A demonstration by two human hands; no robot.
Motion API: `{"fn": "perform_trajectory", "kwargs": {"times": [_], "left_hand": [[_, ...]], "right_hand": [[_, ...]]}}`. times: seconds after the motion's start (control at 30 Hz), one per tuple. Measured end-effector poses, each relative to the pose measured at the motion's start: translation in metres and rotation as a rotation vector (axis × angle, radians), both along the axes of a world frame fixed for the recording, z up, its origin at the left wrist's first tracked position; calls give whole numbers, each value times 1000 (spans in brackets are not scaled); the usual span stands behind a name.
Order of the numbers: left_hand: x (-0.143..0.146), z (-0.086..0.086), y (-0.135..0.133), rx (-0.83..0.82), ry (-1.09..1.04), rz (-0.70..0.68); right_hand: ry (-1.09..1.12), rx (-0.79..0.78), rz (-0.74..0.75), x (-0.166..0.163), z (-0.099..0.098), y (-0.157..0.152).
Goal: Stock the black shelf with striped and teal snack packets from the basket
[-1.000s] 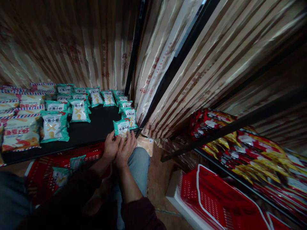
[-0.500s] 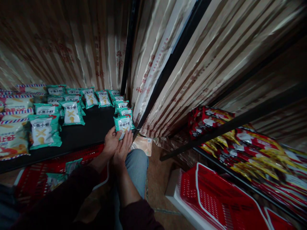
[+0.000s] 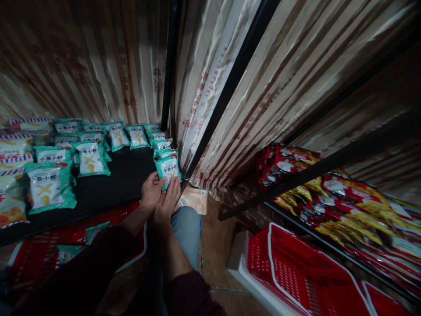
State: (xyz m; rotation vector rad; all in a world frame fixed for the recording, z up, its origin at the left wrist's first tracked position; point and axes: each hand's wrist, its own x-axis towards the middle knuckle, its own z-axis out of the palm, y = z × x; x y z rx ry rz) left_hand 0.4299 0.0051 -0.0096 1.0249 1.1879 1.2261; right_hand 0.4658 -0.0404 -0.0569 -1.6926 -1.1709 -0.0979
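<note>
At the right end of the black shelf (image 3: 125, 169), a teal-and-white snack bag (image 3: 167, 166) stands upright at the front of a row of matching bags. My left hand (image 3: 151, 193) grips its lower left corner, thumb against the front. Beside it, my right hand (image 3: 169, 199) is pressed on the lower right of the same bag, its fingers over the printed front. Both hands touch each other at the wrists. Further left on the shelf stand more teal snack bags (image 3: 48, 186) and striped snack bags (image 3: 15, 149).
A red basket (image 3: 39, 254) with teal bags in it sits under the shelf, partly behind my sleeve. On the right, red-and-yellow packets (image 3: 348, 210) fill another shelf, with red baskets (image 3: 296, 267) below. A black post (image 3: 226, 87) and pleated curtains (image 3: 82, 66) border the corner.
The view has shifted slightly, so the shelf and its bags sit a little further left. Both hands stay on the same snack bag.
</note>
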Motion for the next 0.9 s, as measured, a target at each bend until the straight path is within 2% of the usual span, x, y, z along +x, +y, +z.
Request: {"fn": "perform_trajectory", "kwargs": {"times": [0.33, 0.7, 0.9], "left_hand": [[4, -4, 9, 45, 73, -44], [8, 9, 14, 74, 172, -39], [10, 9, 14, 90, 237, -71]], "right_hand": [[31, -28, -12, 4, 7, 3], [9, 35, -7, 10, 8, 12], [44, 7, -4, 11, 9, 14]]}}
